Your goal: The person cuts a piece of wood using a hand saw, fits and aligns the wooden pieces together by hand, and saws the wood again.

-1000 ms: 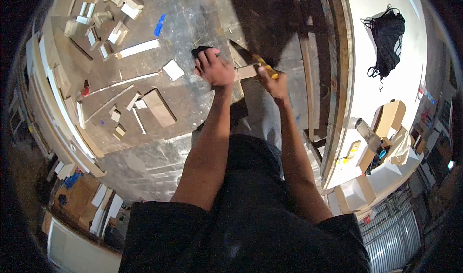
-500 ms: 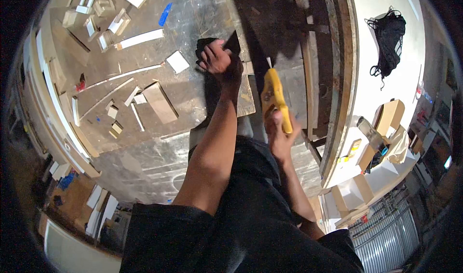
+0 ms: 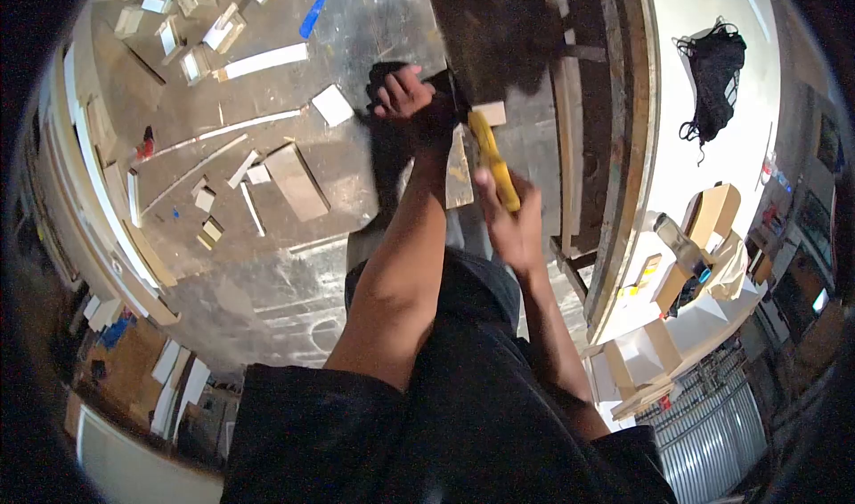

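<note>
My right hand is closed round the yellow handle of a handsaw. The saw points forward, its dark blade hard to make out in the shadow beside my left wrist. My left hand rests at the bench edge with its fingers curled; what they grip, if anything, is lost in dark shadow. A small pale wood piece shows just right of the saw's front end. Under my left forearm a strip of light wood lies along the edge.
On the worn bench lie a wood block, a white square piece, thin strips, several small wooden frames and a blue scrap. To the right, a white surface carries a black cord bundle and a cardboard box.
My right hand has brought the saw left and forward, close to my left wrist. The pale wood piece now shows more plainly beside the saw. My left hand has barely shifted.
</note>
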Available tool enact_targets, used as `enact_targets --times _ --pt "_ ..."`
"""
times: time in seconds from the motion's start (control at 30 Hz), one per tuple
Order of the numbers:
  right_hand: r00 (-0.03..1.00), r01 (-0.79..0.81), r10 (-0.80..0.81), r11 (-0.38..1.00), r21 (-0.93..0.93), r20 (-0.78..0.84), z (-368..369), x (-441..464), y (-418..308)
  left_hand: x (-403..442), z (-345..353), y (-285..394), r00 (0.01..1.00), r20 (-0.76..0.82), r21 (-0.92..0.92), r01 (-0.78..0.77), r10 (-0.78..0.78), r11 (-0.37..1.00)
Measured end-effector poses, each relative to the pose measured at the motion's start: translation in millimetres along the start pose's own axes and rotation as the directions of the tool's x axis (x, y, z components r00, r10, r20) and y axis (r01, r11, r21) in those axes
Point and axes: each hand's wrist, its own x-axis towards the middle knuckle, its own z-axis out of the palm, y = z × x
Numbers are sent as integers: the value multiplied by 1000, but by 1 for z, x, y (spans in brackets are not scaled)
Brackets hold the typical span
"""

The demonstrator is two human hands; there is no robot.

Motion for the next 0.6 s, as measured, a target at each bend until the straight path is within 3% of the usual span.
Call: enact_targets --times 0.03,0.1,0.23,0.3,0.37,0.4,0.5,0.57,0.6 --pt "1000 12 -12 1000 -2 -6 -3 -13 0 4 4 1 1000 -20 8 -2 2 1000" --pt "1000 -1 5 981 195 -18 -7 -39 6 6 18 -5 994 -108 33 -15 19 999" --pt "995 63 -64 998 -21 -75 4 -28 13 16 17 1 993 -112 33 -29 32 999" --pt "999 -36 36 999 -10 -39 -1 -42 13 2 7 -3 996 -78 27 -28 30 999" --pt "995 -78 87 982 175 -47 -8 -41 14 8 12 3 993 -107 56 -42 48 998" --pt "992 -55 75 982 183 -103 1 -38 14 7 13 2 994 -99 52 -34 39 998" --pt "997 -12 18 996 87 -71 4 -27 -4 7 17 -2 992 -123 36 -36 41 999" --pt "998 -38 43 991 125 -40 -2 -23 -9 3 12 0 993 -112 -13 -25 23 1000" --pt "992 -11 26 993 115 -122 3 -26 -5 -2 7 -1 994 -102 -17 -25 23 1000"
